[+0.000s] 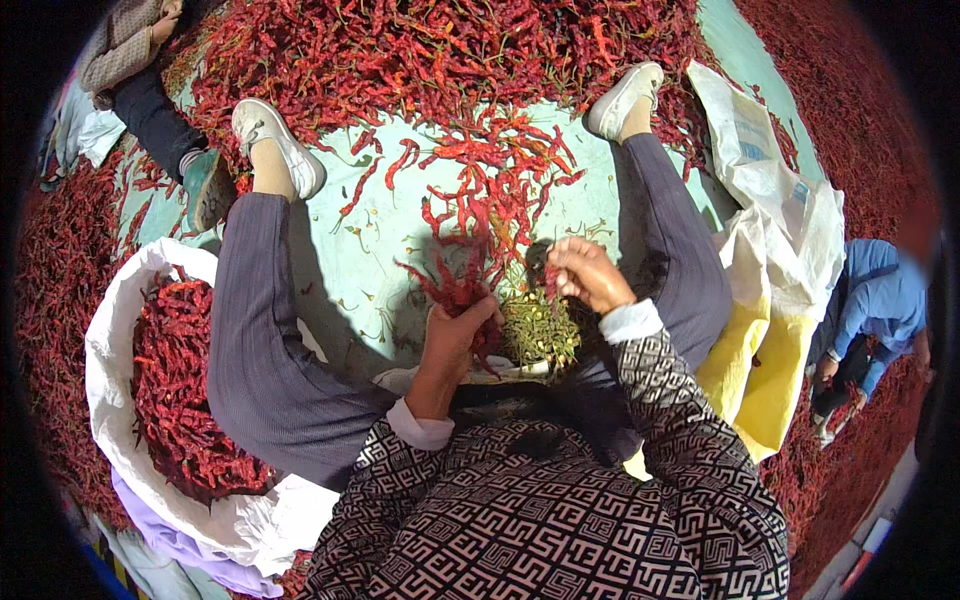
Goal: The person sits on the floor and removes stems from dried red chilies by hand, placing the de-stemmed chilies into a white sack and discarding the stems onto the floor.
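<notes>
My left hand [455, 339] is closed around a bunch of dried red chili peppers [459, 289], whose tips fan out past the fingers. Just to its right, my right hand [589, 274] pinches a dark red chili [553, 276] between thumb and fingers. Below that hand lies a heap of green chili stems [541, 334] in a container whose pale rim shows at the bottom. A loose strip of red chilies [499, 176] runs from my hands up to a large chili pile [450, 60] beyond my feet.
On my left stands a white woven sack [112, 375] filled with red chilies. A white and yellow sack [780, 225] lies along my right leg. Stray stems dot the pale green sheet [337, 240]. One person [127, 45] sits at upper left, another [874, 315] at far right.
</notes>
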Demonstrator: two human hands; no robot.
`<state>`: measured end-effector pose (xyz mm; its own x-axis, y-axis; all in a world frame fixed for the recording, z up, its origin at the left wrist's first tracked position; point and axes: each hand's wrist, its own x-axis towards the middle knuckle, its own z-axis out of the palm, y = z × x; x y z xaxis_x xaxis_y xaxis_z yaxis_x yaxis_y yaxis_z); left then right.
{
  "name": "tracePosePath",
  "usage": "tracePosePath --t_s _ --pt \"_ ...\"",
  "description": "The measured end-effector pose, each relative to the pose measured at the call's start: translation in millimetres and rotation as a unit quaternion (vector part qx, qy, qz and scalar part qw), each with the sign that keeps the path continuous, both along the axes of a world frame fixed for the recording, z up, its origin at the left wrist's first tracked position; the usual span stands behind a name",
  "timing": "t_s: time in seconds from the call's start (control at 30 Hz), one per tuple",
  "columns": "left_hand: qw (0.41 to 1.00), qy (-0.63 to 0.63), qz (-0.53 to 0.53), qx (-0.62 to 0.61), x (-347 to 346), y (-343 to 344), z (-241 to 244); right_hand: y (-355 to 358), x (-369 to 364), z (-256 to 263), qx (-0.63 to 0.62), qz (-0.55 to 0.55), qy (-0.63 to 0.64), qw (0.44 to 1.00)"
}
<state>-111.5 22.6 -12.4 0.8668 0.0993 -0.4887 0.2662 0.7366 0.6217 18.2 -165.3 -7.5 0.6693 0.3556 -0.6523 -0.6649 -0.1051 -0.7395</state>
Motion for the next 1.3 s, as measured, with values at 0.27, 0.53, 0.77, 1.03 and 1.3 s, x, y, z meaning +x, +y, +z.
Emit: tracePosePath --t_s 0.27,0.53,0.77,1.03,1.3 --pt "0.986 -0.011 -0.106 0.130 -12 -9 4 28 -68 18 0.107 0.040 -0.101 0.988" --pt "0.999 -0.003 -0.047 0.004 -24 11 20 -6 -51 43 -0.252 0.273 -0.474 0.799" --pt "0.978 -0.073 -0.073 -0.182 -18 -18 24 0 -95 64 -0.007 0.272 -0.190 0.943" --pt "0.972 -0.078 0.057 -0.216 -26 19 33 -153 -107 135 0.389 -0.468 -0.219 0.763" --pt "0.970 -0.090 0.092 -0.207 -20 24 36 -13 -42 17 -0.174 0.100 -0.397 0.896"
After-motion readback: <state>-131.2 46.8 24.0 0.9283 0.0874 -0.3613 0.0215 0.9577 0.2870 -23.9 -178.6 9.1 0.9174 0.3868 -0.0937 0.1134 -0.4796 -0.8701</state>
